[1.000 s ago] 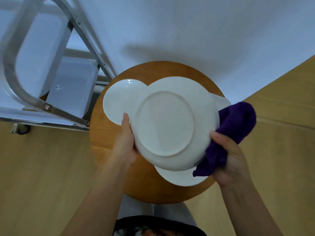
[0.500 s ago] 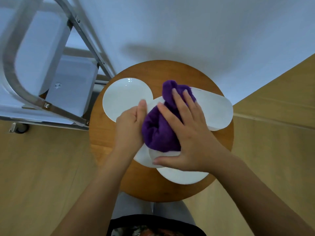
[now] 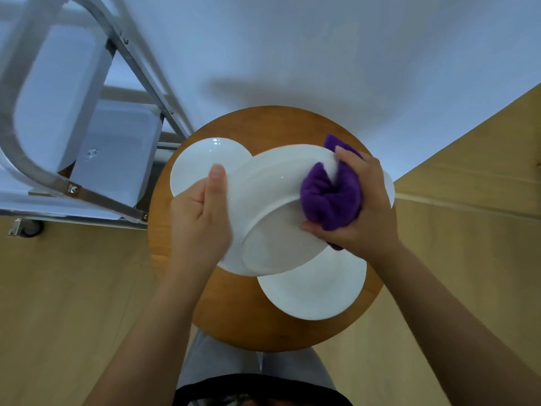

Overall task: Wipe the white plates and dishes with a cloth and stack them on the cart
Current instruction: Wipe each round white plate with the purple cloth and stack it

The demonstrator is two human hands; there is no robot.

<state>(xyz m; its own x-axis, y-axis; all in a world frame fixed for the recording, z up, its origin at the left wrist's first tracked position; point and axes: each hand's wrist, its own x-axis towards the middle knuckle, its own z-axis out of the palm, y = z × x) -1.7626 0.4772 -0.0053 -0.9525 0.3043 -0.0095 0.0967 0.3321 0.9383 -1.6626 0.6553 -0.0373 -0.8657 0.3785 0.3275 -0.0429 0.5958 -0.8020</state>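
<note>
While the left hand (image 3: 202, 212) grips the left edge of a white plate (image 3: 272, 212), thumb laid straight along the upper face and the other fingers hidden behind it, the plate is held tilted above a round wooden table (image 3: 234, 315), its underside and foot ring turned toward the camera. At the plate's right edge the right hand (image 3: 363, 206) clamps a bunched purple cloth (image 3: 333, 200), fingers curled over the far side of the rim and thumb pressed against the near side, so the cloth wraps the rim and touches both faces of the plate. A tuft of the cloth sticks out beyond the fingertips on the far side, and another scrap shows below the palm. Three more white dishes lie on the table: a small round plate (image 3: 199, 159) at the far left, partly covered by the held plate and the left thumb; a larger round plate (image 3: 316, 294) at the near right, its far part hidden under the held plate; and a sliver of another white dish (image 3: 390, 189) showing at the right past the right hand, too covered to tell its shape. To the left of the table stands a cart (image 3: 87, 197) with a metal tube frame and pale shelves, one caster (image 3: 27, 228) resting on the wooden floor (image 3: 58, 317). A white wall (image 3: 322, 54) rises behind the table.
</note>
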